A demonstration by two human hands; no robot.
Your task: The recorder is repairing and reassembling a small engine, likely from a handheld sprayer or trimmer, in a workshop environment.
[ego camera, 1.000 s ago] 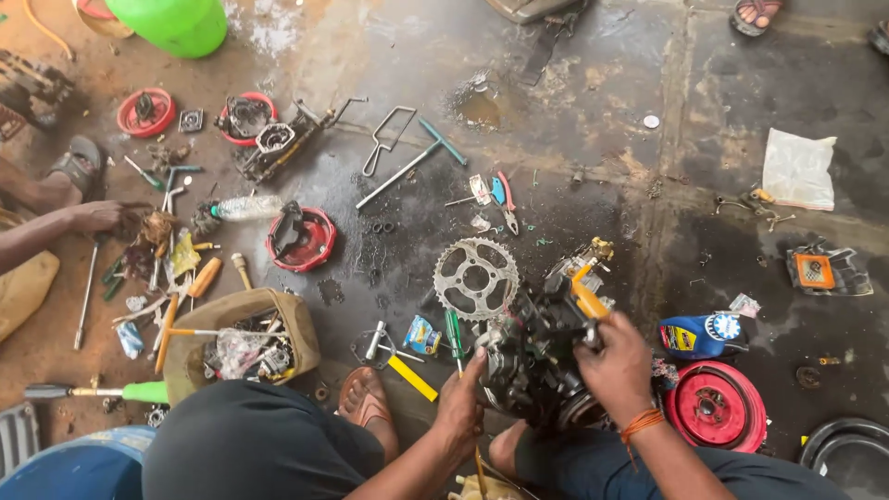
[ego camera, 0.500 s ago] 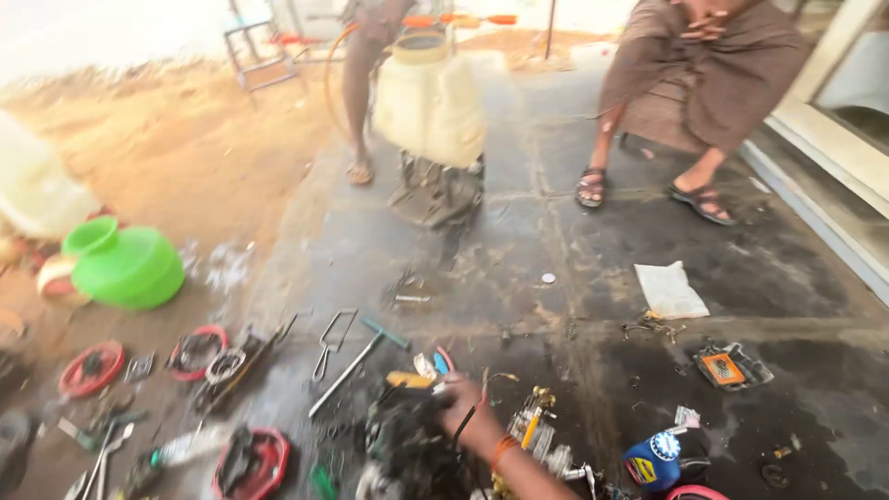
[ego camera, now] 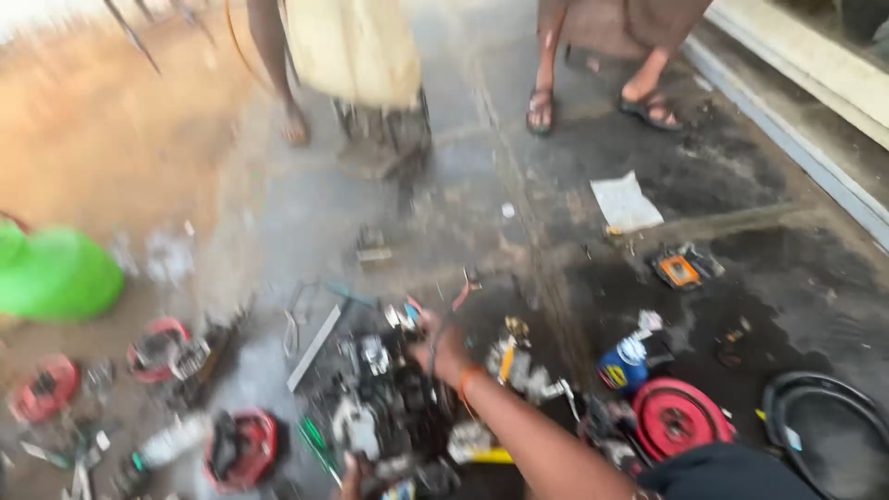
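resting on the dark oily floor patch: engine block [ego camera: 384, 417], blurred. right hand [ego camera: 443, 352] laid on its upper right side, forearm running in from bottom right; grip not readable. left hand [ego camera: 350, 474] at near edge, mostly cut off.
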